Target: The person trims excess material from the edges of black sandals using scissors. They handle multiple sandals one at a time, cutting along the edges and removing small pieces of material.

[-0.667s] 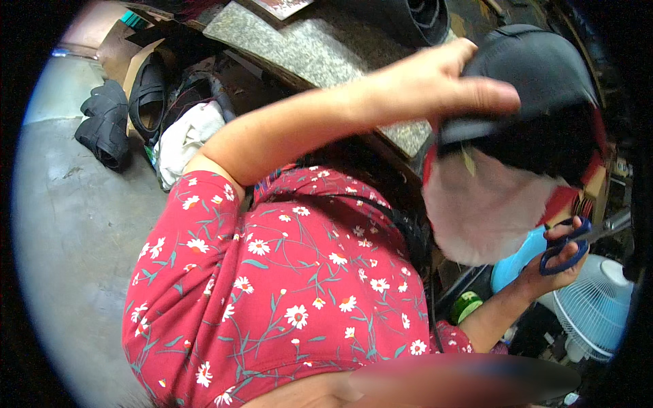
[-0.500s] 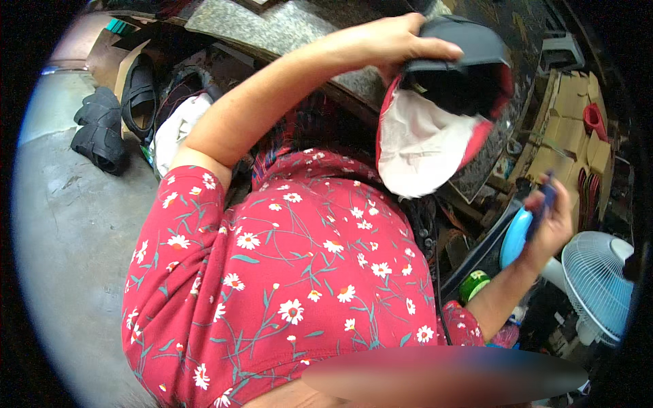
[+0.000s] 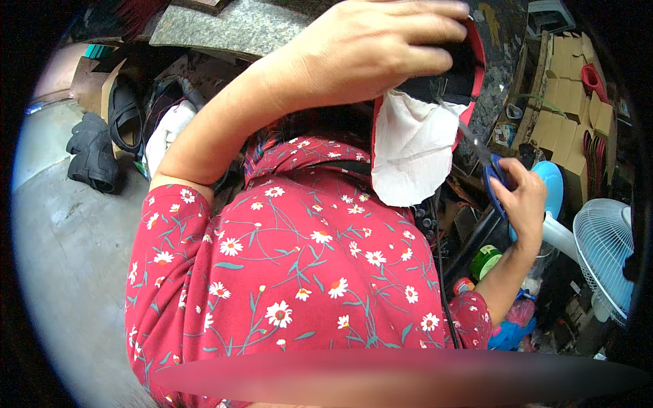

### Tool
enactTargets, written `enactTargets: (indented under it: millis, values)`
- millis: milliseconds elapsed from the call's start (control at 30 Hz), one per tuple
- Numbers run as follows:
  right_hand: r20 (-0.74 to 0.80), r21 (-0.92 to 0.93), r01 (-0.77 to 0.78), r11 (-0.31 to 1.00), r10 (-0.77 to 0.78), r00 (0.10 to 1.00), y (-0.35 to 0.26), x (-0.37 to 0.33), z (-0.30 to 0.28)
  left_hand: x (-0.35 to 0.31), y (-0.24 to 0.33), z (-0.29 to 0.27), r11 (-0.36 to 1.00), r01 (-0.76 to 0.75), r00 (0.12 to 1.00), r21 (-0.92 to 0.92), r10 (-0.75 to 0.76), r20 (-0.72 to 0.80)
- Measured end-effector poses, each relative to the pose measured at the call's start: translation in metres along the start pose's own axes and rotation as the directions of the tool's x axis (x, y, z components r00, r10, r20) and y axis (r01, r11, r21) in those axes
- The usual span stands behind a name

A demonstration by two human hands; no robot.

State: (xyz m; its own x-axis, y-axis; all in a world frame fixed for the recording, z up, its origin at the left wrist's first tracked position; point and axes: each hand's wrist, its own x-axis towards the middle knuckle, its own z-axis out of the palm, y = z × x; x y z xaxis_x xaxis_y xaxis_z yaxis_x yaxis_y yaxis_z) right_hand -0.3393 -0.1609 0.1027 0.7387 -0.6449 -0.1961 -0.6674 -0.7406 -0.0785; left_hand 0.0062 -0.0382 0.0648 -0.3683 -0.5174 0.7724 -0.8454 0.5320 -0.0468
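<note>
My left hand (image 3: 391,47) is at the top centre, gripping what looks like a shoe upper (image 3: 479,71) with a black inside and a red edge. A white cloth lining (image 3: 411,149) hangs out of it toward my shirt. My fingers cover much of the upper's far side. On the right, my right hand (image 3: 522,204) holds scissors (image 3: 493,178) by their blue handles. The blades point up and left, with their tips at the lining's upper right edge. Whether they touch the cloth I cannot tell.
Black shoes (image 3: 94,160) stand at the left on the grey floor (image 3: 61,258). Beyond my left arm is a speckled stone slab (image 3: 224,28). On the right are cardboard boxes (image 3: 558,132), a fan (image 3: 602,251), a round blue object (image 3: 549,183) and a green container (image 3: 485,262).
My right hand has brought the scissors up and left to the lining. My left hand has shifted on the upper, which is turned, its lining hanging straighter.
</note>
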Motion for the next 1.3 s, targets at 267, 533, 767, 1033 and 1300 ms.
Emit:
enactTargets:
  millis: [267,533,767,1033,1300]
  values:
    - [0.078,0.135,0.049,0.99,-0.06,0.995,0.004,-0.025,-0.044,0.012,0.036,0.011,0.97,0.198,0.779,-0.141,-0.068,0.623]
    - [-0.062,-0.237,0.074,0.969,-0.091,0.994,-0.023,0.002,-0.03,0.023,0.011,0.1,0.98,0.128,0.882,-0.152,-0.043,0.469]
    - [-0.041,-0.273,0.113,0.955,-0.128,0.991,-0.032,0.014,-0.025,0.004,0.009,0.103,0.994,0.069,0.875,-0.089,-0.018,0.484]
    - [-0.004,-0.422,0.207,0.883,-0.23,0.973,-0.042,0.014,-0.042,0.015,0.01,0.109,0.987,0.11,0.819,-0.115,-0.025,0.574]
    - [-0.112,-0.415,0.176,0.893,-0.242,0.964,-0.04,0.015,-0.053,0.004,0.003,0.116,0.998,0.015,0.911,-0.055,0.009,0.413]
